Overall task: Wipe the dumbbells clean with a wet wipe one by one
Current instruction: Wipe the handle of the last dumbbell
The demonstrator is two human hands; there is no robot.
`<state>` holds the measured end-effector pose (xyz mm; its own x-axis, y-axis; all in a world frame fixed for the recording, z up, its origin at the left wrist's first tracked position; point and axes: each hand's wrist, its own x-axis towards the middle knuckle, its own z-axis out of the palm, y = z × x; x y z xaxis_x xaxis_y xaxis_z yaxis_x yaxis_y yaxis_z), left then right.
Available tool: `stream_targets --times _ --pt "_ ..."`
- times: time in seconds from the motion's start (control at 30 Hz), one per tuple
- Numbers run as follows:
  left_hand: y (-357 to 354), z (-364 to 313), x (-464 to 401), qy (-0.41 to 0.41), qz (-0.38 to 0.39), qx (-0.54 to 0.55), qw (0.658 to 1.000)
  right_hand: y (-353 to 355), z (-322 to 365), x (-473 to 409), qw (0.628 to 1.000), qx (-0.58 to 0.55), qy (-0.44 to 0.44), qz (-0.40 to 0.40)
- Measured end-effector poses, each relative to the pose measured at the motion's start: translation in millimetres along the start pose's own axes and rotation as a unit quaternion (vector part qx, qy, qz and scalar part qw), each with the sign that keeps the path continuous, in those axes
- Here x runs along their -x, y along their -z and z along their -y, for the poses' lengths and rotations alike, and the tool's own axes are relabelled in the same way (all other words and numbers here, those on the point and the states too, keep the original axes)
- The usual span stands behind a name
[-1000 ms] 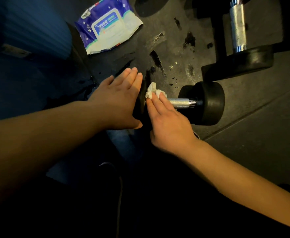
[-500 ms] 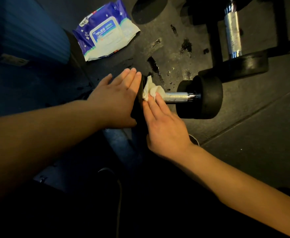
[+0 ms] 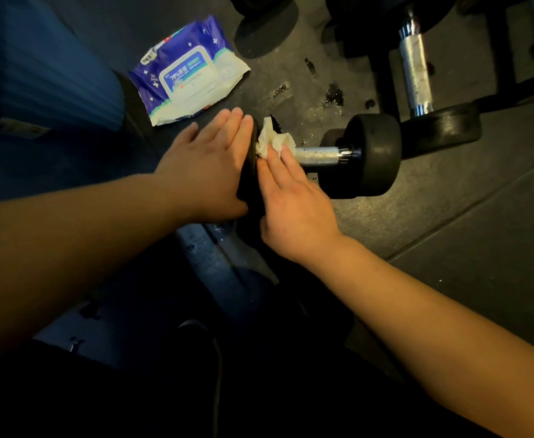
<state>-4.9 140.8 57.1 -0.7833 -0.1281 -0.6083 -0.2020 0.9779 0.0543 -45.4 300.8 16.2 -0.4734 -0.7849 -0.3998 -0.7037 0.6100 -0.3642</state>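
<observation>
Since 1.0 s ago, the wet wipe (image 3: 272, 141) has shifted up the inner face of the near weight head. Left hand (image 3: 207, 167) lies flat, fingers straight, pressed against the outer face of that head. Right hand (image 3: 294, 197) presses the wipe with straight fingers against the inner face, beside the chrome handle. Dumbbell (image 3: 347, 156) lies on the floor mat (image 3: 448, 241). Wipes pack (image 3: 188, 72) lies well apart, toward the mat's far-left area.
</observation>
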Motion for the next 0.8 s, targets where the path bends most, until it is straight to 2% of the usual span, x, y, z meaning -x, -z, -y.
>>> stream_targets --times 0.23,0.43,0.57,0.8 --pt "-4 -15 6 0.005 -0.038 -0.015 0.999 3 -4 -27 0.999 -0.019 -0.019 -0.038" --pt "22 8 -26 -0.015 -0.037 -0.004 0.999 -4 -7 -30 0.998 0.019 -0.002 -0.067" --pt "23 14 -23 0.016 -0.054 0.000 0.998 -3 -12 -32 0.997 0.032 0.002 -0.070" --pt "24 17 -32 0.012 -0.042 -0.008 0.999 -5 -21 -42 0.993 0.094 0.035 -0.066"
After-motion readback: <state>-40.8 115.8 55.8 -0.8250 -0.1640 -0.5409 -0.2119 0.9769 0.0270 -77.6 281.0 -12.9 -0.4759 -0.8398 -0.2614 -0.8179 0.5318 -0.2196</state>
